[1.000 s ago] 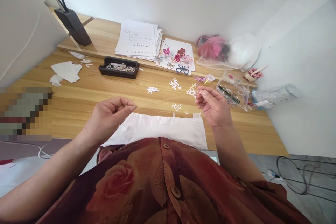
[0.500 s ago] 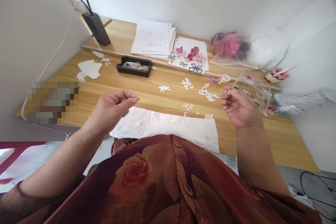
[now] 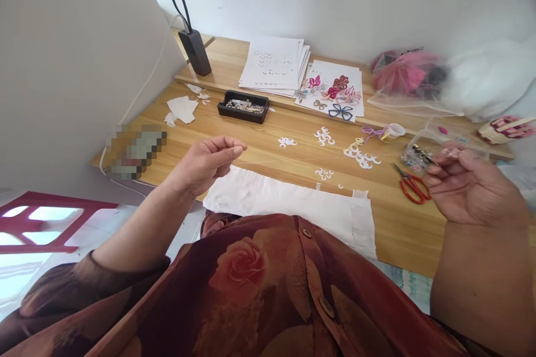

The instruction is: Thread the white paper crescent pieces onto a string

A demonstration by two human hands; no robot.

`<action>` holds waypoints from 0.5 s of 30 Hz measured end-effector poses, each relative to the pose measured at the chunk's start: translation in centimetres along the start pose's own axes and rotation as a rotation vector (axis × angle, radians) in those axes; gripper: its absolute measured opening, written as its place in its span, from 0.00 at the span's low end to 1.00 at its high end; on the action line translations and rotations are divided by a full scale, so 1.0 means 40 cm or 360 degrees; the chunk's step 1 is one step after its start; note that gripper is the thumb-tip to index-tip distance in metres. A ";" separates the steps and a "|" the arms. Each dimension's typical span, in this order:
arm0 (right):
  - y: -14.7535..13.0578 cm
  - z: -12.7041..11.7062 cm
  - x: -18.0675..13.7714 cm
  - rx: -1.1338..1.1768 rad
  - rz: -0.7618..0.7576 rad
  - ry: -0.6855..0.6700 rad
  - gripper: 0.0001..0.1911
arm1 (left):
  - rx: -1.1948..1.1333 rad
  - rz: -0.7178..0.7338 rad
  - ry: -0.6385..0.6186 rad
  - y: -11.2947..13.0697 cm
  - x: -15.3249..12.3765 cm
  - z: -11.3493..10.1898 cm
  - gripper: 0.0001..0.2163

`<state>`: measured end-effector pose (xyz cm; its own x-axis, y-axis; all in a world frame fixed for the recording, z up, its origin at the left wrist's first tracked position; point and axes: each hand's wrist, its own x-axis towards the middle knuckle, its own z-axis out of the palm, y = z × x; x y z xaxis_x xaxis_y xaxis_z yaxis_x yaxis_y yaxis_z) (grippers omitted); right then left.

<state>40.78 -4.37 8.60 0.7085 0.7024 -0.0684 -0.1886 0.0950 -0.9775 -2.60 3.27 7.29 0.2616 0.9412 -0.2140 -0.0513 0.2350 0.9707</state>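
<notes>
Handwork at a wooden table (image 3: pixel 402 228), with positions given from the white mat (image 3: pixel 288 192) along the near edge. Over the left end of the mat, left hand (image 3: pixel 209 164) raised, thumb and forefinger tips pressed together; cannot tell of any fine strand between them. Well to the right of the mat, right hand (image 3: pixel 473 189) with palm side showing, pinching a small pale pink piece (image 3: pixel 451 152) between thumb and fingers, a fingertip hold probably suited to so slight an object. Wide spacing of the hands, unexplained by anything visible between them. Just beyond the mat, white crescents (image 3: pixel 287 142) in separate clusters, presumably grouped to avoid mixing. Farther beyond the mat, black tray (image 3: pixel 242 115) of beads and small parts, its raised walls likely a guard against rolling. On the ledge at the back, beyond the mat, stacked sheets (image 3: pixel 272 64) and flower ornaments (image 3: pixel 334 93), possibly set there to free the near surface. Beyond the mat to the left, torn paper (image 3: pixel 183 109) and a blurred-out object (image 3: pixel 138 153). To the right of the mat, red-handled scissors (image 3: pixel 404 177) just beside the right hand, an apparent obstacle to lowering it; beyond and farther right of the mat, clear box (image 3: pixel 414 153), partly hidden by the same hand.
</notes>
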 end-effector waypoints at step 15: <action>0.013 -0.020 -0.010 0.0026 -0.0106 -0.0091 0.11 | 0.1225 0.0422 0.0422 0.095 -0.019 -0.080 0.15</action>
<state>40.96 -5.17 7.96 0.6797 0.7334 0.0086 -0.1536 0.1537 -0.9761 -6.06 4.24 10.81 0.0944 0.9899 0.1055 0.6148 -0.1413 0.7760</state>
